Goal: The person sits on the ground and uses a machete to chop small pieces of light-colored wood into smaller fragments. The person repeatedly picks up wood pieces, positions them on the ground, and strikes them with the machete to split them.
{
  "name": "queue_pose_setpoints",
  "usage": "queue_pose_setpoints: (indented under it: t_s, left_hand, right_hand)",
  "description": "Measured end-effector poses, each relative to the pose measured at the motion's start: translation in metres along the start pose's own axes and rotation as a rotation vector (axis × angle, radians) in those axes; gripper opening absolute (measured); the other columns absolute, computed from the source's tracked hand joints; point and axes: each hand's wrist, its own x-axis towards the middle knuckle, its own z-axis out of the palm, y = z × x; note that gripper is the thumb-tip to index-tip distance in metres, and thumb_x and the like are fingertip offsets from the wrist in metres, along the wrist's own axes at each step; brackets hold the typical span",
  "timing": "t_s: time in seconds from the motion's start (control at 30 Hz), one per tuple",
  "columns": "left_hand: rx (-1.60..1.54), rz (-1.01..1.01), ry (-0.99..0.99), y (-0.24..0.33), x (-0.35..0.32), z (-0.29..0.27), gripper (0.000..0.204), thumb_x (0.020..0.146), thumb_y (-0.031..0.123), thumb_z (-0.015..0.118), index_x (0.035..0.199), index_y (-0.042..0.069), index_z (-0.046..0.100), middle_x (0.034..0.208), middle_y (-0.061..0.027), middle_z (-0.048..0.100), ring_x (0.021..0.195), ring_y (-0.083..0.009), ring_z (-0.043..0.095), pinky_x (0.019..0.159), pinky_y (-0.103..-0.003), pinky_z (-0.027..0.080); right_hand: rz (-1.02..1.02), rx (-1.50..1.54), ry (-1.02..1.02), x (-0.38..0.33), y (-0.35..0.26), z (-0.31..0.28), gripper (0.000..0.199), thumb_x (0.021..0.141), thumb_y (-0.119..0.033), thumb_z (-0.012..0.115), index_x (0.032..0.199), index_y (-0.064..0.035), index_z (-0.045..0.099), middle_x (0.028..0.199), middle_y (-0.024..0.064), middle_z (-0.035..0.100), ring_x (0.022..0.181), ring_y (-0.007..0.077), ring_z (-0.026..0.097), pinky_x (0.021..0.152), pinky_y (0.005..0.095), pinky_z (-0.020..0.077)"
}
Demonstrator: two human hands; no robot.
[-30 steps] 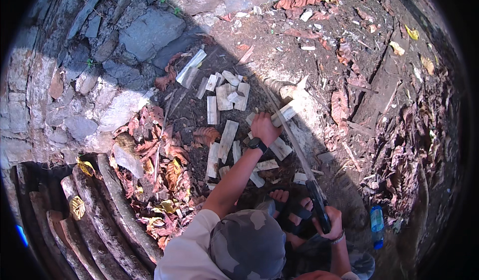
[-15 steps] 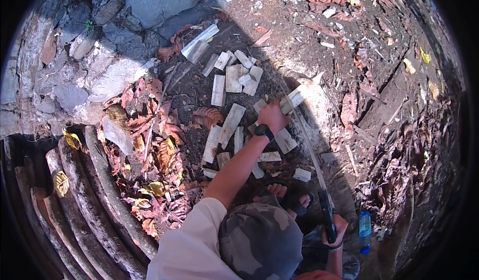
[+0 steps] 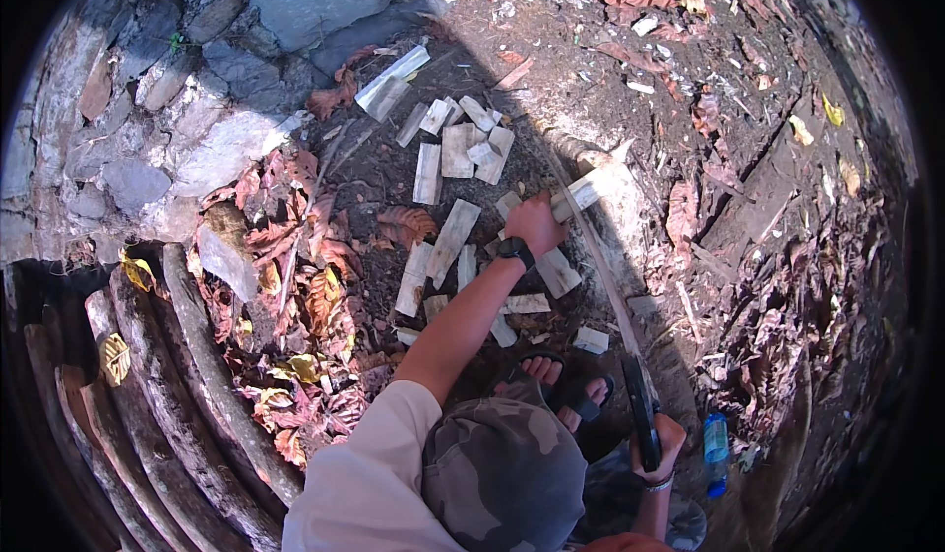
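"So, where's the wood against that left grip (image 3: 533, 224)?"

"Right at its fingers — the hand is closed about the near end of a pale stick (image 3: 596, 188), and the rest juts out rightward into the sunlight."

"And the right grip (image 3: 665, 444)?"

"Clenched round the black handle of a long-bladed tool (image 3: 643, 409), well apart from the stick. The blade slants up and to the left, crossing over the stick just beside the left grip."

"Does it touch the wood?"

"From above, I can't tell."

"What else is on the ground?"

"Cut blocks (image 3: 457, 152) bunched beyond the left grip, more pieces lying under and around that forearm, and a blue bottle (image 3: 716, 449) — just beside the right grip."
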Motion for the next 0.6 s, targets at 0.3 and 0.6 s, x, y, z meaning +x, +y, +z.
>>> queue_pose_setpoints:
  t_s: [0.3, 0.6]
  left_hand:
    - [-0.007, 0.019, -0.008, -0.002, 0.001, -0.002, 0.044, 0.072, 0.030, 0.078, 0.100, 0.001, 0.062, 0.090, -0.0215, 0.072, 0.083, -0.0392, 0.071, 0.074, -0.049, 0.057]
    - [-0.020, -0.053, -0.015, 0.005, 0.004, -0.005, 0.040, 0.070, 0.026, 0.078, 0.098, 0.001, 0.062, 0.089, -0.0221, 0.072, 0.083, -0.0384, 0.071, 0.074, -0.048, 0.058]
  right_hand:
    - [0.144, 0.082, 0.001, -0.029, 0.004, -0.012, 0.016, 0.065, -0.013, 0.069, 0.070, -0.0061, 0.055, 0.061, 0.0122, 0.051, 0.053, 0.0347, 0.054, 0.051, 0.0399, 0.0408]
    - [0.066, 0.116, -0.035, 0.026, 0.019, 0.019, 0.018, 0.064, -0.010, 0.069, 0.072, -0.0028, 0.055, 0.064, 0.0142, 0.050, 0.054, 0.0358, 0.052, 0.050, 0.0393, 0.0394]
